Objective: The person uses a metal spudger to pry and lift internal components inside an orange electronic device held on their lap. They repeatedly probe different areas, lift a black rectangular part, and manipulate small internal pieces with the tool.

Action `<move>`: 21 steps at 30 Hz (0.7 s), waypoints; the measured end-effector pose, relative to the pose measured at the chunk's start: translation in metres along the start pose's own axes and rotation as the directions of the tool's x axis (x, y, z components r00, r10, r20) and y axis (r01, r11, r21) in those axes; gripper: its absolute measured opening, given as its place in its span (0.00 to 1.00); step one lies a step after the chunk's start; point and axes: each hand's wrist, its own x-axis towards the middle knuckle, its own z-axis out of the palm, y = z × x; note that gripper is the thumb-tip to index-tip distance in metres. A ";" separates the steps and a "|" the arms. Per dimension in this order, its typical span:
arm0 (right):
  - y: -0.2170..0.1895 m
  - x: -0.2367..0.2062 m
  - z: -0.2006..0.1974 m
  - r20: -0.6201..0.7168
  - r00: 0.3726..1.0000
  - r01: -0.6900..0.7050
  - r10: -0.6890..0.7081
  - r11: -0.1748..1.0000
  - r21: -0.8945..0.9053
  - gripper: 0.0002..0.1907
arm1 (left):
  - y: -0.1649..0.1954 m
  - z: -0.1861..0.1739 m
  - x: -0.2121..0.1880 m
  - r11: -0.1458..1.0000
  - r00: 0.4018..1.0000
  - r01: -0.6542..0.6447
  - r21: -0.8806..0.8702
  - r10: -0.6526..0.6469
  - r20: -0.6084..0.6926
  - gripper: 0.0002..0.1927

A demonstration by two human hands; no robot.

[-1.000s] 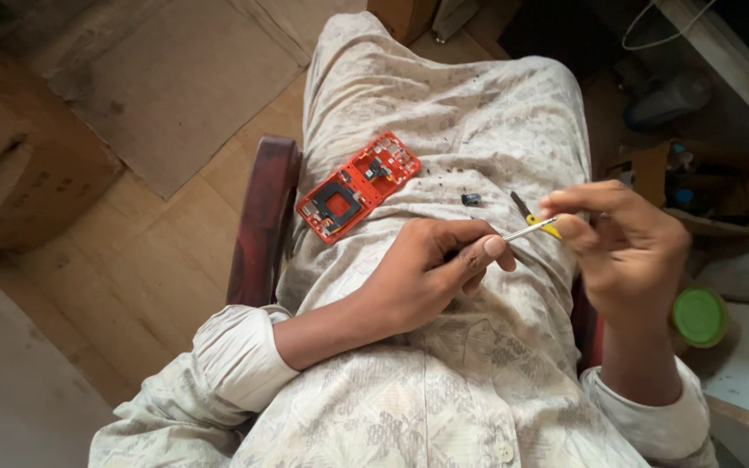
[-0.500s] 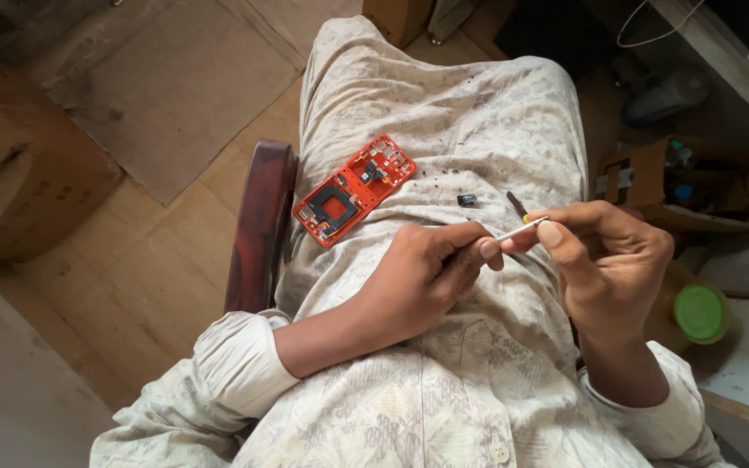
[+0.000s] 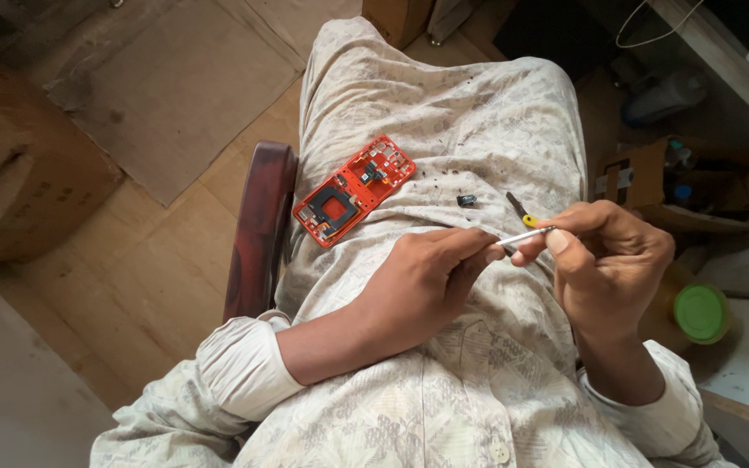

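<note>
On the person's lap, the right hand (image 3: pixel 608 264) pinches thin metal tweezers (image 3: pixel 526 236) meeting the curled left hand (image 3: pixel 422 282), near a red phone frame (image 3: pixel 354 190).

A dark wooden chair arm (image 3: pixel 260 227) runs down the left of the patterned cream garment (image 3: pixel 444 104), over a wooden floor (image 3: pixel 123 286). A flat sheet of brown cardboard (image 3: pixel 175 95) lies on that floor at the upper left, and a cardboard box (image 3: pixel 19 173) stands at the far left edge. At the right, an open cardboard box (image 3: pixel 652 178) holds small items too dim to tell apart. Below it sits a container with a round green lid (image 3: pixel 700 312). A pale shelf edge (image 3: pixel 721 65) crosses the upper right corner, with a thin looped wire (image 3: pixel 643 26) beside it.
</note>
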 end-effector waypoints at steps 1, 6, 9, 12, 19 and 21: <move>-0.001 0.000 -0.004 0.011 1.000 -0.002 0.002 1.000 0.017 0.03 | 0.002 0.004 0.001 1.000 1.000 -0.004 0.003 0.004 -0.004 0.03; 0.002 0.005 -0.005 -0.005 1.000 -0.002 0.002 1.000 -0.011 0.05 | 0.001 0.002 0.007 0.999 0.998 0.054 -0.009 -0.054 0.024 0.07; 0.003 0.009 -0.005 -0.012 1.000 0.007 -0.008 0.999 -0.040 0.05 | -0.003 0.003 0.010 0.980 0.976 0.196 -0.024 -0.192 0.107 0.11; 0.004 0.010 -0.003 0.001 1.000 0.021 -0.021 0.999 -0.038 0.04 | -0.014 0.002 0.012 0.877 0.911 0.375 -0.300 -0.289 0.294 0.19; 0.009 0.007 0.010 0.000 1.000 0.028 -0.028 0.990 0.139 0.02 | -0.041 -0.006 0.009 0.287 0.757 0.653 -0.701 -0.228 0.612 0.19; 0.011 0.008 0.012 -0.020 0.998 0.061 -0.058 0.980 0.190 0.03 | -0.046 -0.013 0.009 0.117 0.731 0.677 -0.727 -0.224 0.644 0.18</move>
